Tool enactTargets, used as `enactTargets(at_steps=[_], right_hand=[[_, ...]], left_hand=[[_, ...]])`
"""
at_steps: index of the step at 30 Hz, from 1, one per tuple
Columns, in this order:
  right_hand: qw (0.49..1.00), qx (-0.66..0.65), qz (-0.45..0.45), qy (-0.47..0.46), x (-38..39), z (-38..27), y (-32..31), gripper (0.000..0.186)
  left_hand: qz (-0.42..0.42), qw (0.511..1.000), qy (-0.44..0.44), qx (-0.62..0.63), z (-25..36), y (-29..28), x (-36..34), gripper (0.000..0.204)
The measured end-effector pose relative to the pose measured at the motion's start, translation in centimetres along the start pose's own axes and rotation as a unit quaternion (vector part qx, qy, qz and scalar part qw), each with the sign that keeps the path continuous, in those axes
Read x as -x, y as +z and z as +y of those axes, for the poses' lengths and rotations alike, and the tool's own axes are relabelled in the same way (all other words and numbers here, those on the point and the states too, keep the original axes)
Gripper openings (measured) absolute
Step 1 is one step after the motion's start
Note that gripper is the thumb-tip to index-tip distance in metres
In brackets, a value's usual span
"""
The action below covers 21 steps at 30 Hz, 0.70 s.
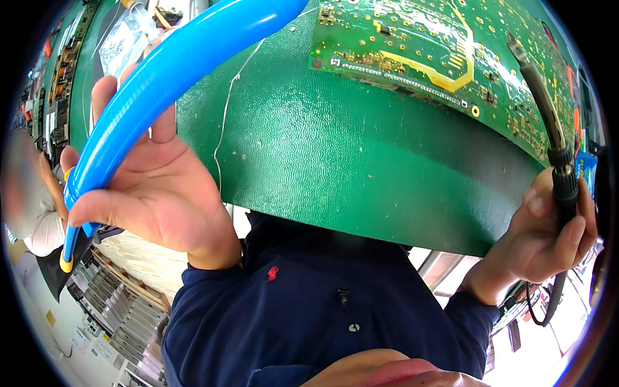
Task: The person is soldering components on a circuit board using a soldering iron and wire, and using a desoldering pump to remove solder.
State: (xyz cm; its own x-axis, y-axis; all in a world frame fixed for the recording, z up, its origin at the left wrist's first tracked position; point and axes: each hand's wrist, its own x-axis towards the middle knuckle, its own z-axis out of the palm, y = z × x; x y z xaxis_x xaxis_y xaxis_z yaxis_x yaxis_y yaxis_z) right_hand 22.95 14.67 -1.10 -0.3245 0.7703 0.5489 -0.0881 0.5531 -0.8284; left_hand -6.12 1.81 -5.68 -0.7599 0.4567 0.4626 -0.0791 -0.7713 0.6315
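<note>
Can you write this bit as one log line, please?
left hand: holds blue tubular tool | right hand: holds soldering iron | circuit board: lies on green tabletop

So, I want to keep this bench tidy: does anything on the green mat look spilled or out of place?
A thin pale strand trails across the green mat, between the left hand and the circuit board, and small specks lie nearby; both look like stray scraps. No spill shows.
</note>
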Motion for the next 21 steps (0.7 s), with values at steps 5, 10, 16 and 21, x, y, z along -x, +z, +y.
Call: enactTargets(at_steps=[5,10,16,21], right_hand=[[0.999,0.031,-0.019,-0.011,0.0,0.2,0.0,0.041],[0.997,0.072,-0.011,-0.011,-0.3,0.2,0.1,0.039],[0.986,0.158,0.025,-0.046,-1.0,-0.3,0.6,0.052],[0.98,0.163,0.022,-0.108,-1.0,-0.6,0.7,0.059]], left_hand=[[-0.048,0.996,-0.048,0.064,0.1,-0.6,-0.3,0.05],[-0.058,0.998,-0.011,0.005,0.2,-0.4,-0.3,0.049],[0.01,0.986,0.114,-0.124,2.1,1.7,-1.4,0.05],[-0.072,0.942,0.261,-0.201,7.0,2.3,-2.9,0.051]])
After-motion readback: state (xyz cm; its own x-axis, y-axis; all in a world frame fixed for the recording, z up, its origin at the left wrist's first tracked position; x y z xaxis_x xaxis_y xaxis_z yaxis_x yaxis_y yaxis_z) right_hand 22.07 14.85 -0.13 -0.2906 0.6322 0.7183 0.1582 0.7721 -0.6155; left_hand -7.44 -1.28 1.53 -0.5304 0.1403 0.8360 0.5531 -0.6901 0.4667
